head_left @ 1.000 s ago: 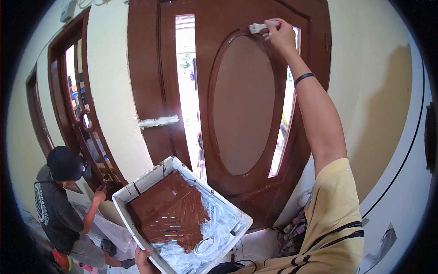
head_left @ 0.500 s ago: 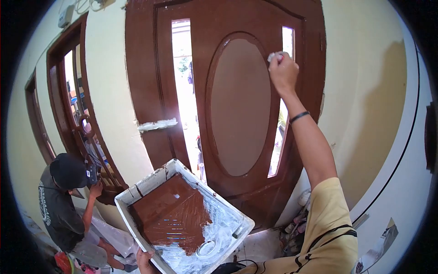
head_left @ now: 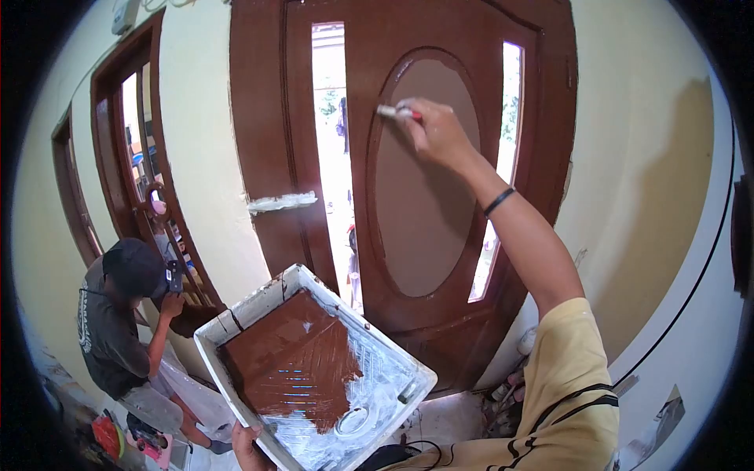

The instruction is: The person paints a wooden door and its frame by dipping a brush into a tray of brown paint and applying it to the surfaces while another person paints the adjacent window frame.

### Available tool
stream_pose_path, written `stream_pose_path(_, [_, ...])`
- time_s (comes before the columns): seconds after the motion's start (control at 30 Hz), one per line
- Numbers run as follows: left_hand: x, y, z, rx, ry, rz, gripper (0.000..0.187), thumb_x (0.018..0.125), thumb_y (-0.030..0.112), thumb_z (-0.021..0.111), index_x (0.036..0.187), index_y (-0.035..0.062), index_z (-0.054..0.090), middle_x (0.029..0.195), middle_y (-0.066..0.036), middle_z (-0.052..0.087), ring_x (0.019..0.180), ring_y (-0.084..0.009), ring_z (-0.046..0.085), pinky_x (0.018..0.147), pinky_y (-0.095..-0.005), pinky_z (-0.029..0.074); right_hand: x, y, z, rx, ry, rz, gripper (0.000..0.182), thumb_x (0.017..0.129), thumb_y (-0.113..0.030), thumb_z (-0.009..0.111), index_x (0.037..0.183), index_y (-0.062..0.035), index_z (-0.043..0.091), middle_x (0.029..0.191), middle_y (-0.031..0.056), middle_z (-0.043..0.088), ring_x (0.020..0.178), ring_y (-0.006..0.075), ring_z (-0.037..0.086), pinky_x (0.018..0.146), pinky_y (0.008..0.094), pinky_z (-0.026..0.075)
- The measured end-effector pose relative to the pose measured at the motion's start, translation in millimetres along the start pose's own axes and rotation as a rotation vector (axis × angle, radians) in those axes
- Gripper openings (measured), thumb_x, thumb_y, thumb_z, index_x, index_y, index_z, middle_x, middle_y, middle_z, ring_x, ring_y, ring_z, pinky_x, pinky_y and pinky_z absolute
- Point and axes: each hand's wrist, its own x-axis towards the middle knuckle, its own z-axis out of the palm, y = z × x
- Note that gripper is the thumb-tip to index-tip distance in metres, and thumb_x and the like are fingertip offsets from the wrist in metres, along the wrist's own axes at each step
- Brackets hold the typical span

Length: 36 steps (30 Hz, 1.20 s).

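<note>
My right hand (head_left: pixel 438 133) is closed on a small paintbrush (head_left: pixel 390 112) with a red handle. Its pale tip reaches the upper left of the raised oval moulding on the brown door (head_left: pixel 357 212). Inside that moulding is a lighter brown oval panel (head_left: pixel 428 228). Low in the view, my left hand (head_left: pixel 248 446) grips the near-left rim of a white paint tray (head_left: pixel 408 353). Brown paint (head_left: pixel 294 353) covers much of the tray's floor, with white smears over the ribbed part. The tray is tilted, and most of the left fingers are hidden beneath it.
Masking tape (head_left: pixel 281 202) sticks across the door frame at the left. On the left, a person in a dark cap (head_left: pixel 118 322) holds a device beside another brown door (head_left: pixel 129 157). Cluttered items (head_left: pixel 503 396) lie on the floor right of the tray.
My right hand has moved left with the paintbrush, from the right side of the oval moulding to its upper left. My left hand still holds the tray.
</note>
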Motion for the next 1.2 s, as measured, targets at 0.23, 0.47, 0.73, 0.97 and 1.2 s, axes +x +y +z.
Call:
stream_pose_path(0.23, [-4.3, 3.9, -6.3, 0.042, -0.048, -0.047, 0.038, 0.08, 0.028, 0.063, 0.113, 0.0107, 0.057, 0.09, -0.005, 0.06, 0.08, -0.019, 0.06, 0.067, -0.0304, 0.051, 39.9, -12.9, -22.0, -0.017, -0.023, 0.246, 0.023, 0.088, -0.019, 0.056, 0.087, 0.0022, 0.065, 0.075, 0.0223, 0.064, 0.069, 0.0377, 0.064, 0.067, 0.0407, 0.05])
stream_pose_path(0.47, [-6.4, 2.6, -5.6, 0.091, -0.038, -0.031, 0.036, 0.08, 0.026, 0.064, 0.109, 0.0067, 0.056, 0.084, -0.004, 0.059, 0.075, -0.0178, 0.06, 0.068, -0.0305, 0.051, 98.3, 36.7, -33.9, -0.276, 0.296, 0.093, 0.021, 0.088, -0.021, 0.059, 0.092, -0.0014, 0.066, 0.077, 0.0181, 0.066, 0.074, 0.0361, 0.065, 0.069, 0.0418, 0.052])
stream_pose_path(0.73, [-16.0, 10.5, 18.1, 0.101, 0.037, 0.015, 0.048, 0.067, 0.021, 0.058, 0.109, -0.0005, 0.054, 0.089, -0.009, 0.056, 0.076, -0.0209, 0.056, 0.07, -0.0328, 0.047, 0.7, 13.5, 2.9, -0.29, -0.016, -0.214, 0.014, 0.082, -0.007, 0.063, 0.096, -0.0027, 0.06, 0.088, 0.0138, 0.062, 0.085, 0.0326, 0.06, 0.073, 0.0413, 0.051])
stream_pose_path(0.97, [-18.7, 11.6, 22.9, 0.076, 0.021, 0.009, 0.049, 0.067, 0.022, 0.057, 0.11, -0.0024, 0.054, 0.091, -0.009, 0.057, 0.077, -0.0198, 0.056, 0.07, -0.0317, 0.046, -82.3, -24.6, 18.4, 0.057, -0.352, 0.066, 0.011, 0.086, -0.011, 0.061, 0.091, -0.0018, 0.061, 0.081, 0.0177, 0.063, 0.077, 0.0365, 0.062, 0.069, 0.042, 0.05])
stream_pose_path(1.2, [-22.6, 13.5, 28.1, 0.067, 0.042, 0.019, 0.049, 0.068, 0.02, 0.055, 0.111, -0.0022, 0.054, 0.093, -0.009, 0.058, 0.081, -0.0193, 0.057, 0.073, -0.0306, 0.046, -2.8, 8.7, 3.1, -0.011, -0.092, 0.181, 0.015, 0.088, -0.014, 0.058, 0.091, -0.0004, 0.063, 0.084, 0.0242, 0.064, 0.08, 0.0422, 0.063, 0.072, 0.0443, 0.05])
